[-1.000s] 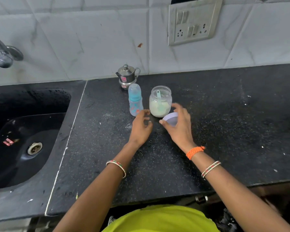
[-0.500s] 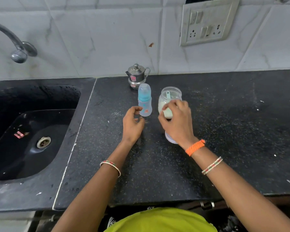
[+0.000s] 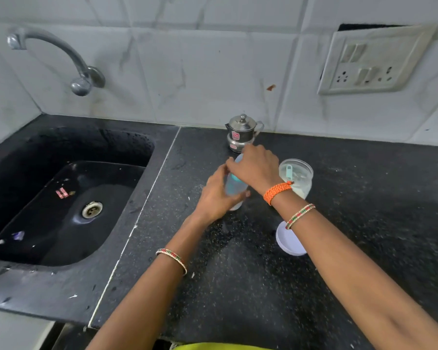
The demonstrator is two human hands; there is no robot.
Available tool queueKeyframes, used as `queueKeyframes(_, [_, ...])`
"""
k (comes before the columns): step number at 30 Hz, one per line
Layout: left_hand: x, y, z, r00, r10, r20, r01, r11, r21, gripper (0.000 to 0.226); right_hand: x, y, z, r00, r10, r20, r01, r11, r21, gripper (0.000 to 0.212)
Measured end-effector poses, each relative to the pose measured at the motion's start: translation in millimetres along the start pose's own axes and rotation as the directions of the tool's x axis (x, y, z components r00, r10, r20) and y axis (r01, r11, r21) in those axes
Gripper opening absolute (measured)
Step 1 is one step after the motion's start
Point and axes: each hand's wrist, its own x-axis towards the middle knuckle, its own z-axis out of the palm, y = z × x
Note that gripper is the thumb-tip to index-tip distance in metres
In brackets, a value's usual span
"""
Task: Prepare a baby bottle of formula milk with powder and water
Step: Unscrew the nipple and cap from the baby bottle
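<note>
The small blue baby bottle [image 3: 234, 189] stands on the black counter [image 3: 364, 223]. My left hand [image 3: 216, 195] is wrapped around its body. My right hand [image 3: 254, 168] covers and grips its cap from above. Just right of the bottle is the open clear jar of white powder [image 3: 297, 179] with a pale green scoop standing in it. The jar's lid [image 3: 290, 242] lies upside down on the counter, partly under my right forearm.
A small lidded steel pot [image 3: 242, 132] stands by the wall behind the bottle. A black sink [image 3: 68, 198] with a drain and a curved tap [image 3: 58, 56] is on the left. A switch and socket plate [image 3: 374, 61] hangs on the tiled wall.
My right hand set the lid down on the counter and moved left onto the bottle's cap. My left hand closed around the bottle. The camera came closer.
</note>
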Motion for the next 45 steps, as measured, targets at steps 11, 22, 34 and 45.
queueKeyframes(11, [-2,13,-26,0.927,0.009,0.374,0.181,0.864,-0.469,0.044,5,-4,-15,0.931,-0.299,0.208,0.182,0.877,0.446,0.029])
queueKeyframes(22, [-23,7,-69,0.601,0.347,0.72,0.546,0.479,-0.687,0.054,1,-5,-73,0.593,-0.722,0.356,0.114,0.512,0.851,0.029])
queueKeyframes(34, [-29,-14,-74,0.961,-0.274,-0.033,0.246,0.905,-0.347,0.047,2,27,59,0.947,-0.22,0.235,0.159,0.955,0.252,0.046])
queueKeyframes(45, [-35,2,-63,0.923,-0.232,-0.308,0.287,0.946,0.149,0.043,-26,-37,37,0.986,-0.034,0.163,-0.076,0.78,0.621,0.042])
